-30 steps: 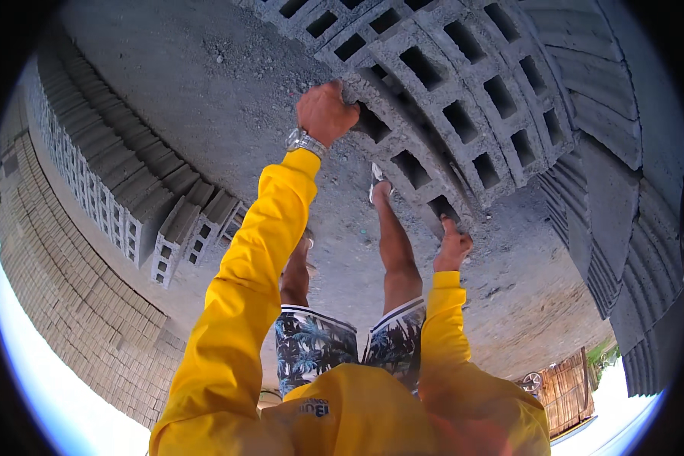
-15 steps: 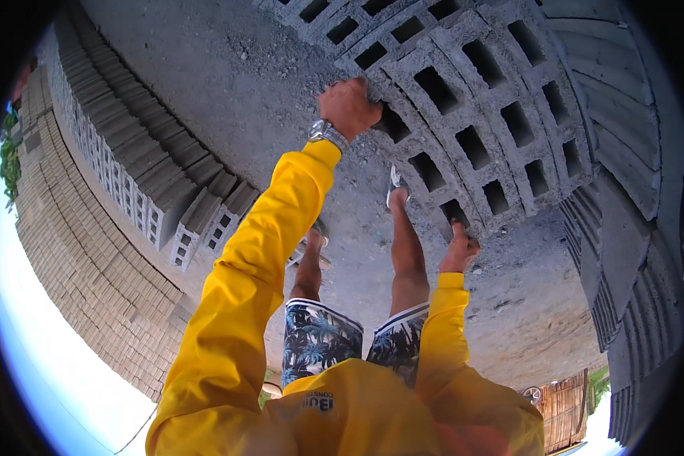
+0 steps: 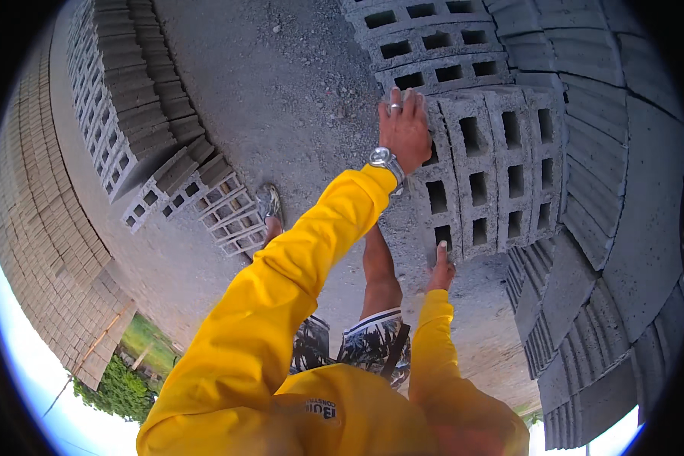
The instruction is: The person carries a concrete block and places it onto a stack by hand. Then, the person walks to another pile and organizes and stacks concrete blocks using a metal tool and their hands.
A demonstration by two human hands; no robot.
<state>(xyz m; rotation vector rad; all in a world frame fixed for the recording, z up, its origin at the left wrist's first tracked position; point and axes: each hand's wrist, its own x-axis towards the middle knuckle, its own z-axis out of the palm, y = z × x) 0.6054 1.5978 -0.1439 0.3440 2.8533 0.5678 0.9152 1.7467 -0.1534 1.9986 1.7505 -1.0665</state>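
A grey hollow concrete block (image 3: 439, 217) with a row of square holes stands on edge at the left end of a row of like blocks. My left hand (image 3: 407, 135), with a watch on its wrist and a ring on one finger, is closed over the block's far end and covers part of a hole. At the near end my right hand (image 3: 440, 271) grips the block, its thumb lying by the lowest hole. The fingers underneath are hidden. The block stands close against its neighbour (image 3: 479, 207).
More hollow blocks (image 3: 425, 55) are stacked beyond, and tall block stacks (image 3: 585, 175) rise on the right. Another long stack (image 3: 140, 83) runs along the left, with a few blocks (image 3: 232, 216) by my left foot (image 3: 268, 204). Gravelly ground (image 3: 281, 83) lies between.
The view has turned, so the block row looks straighter and the left stack nearer. My left foot has moved out to the left. Both hands stay on the end block.
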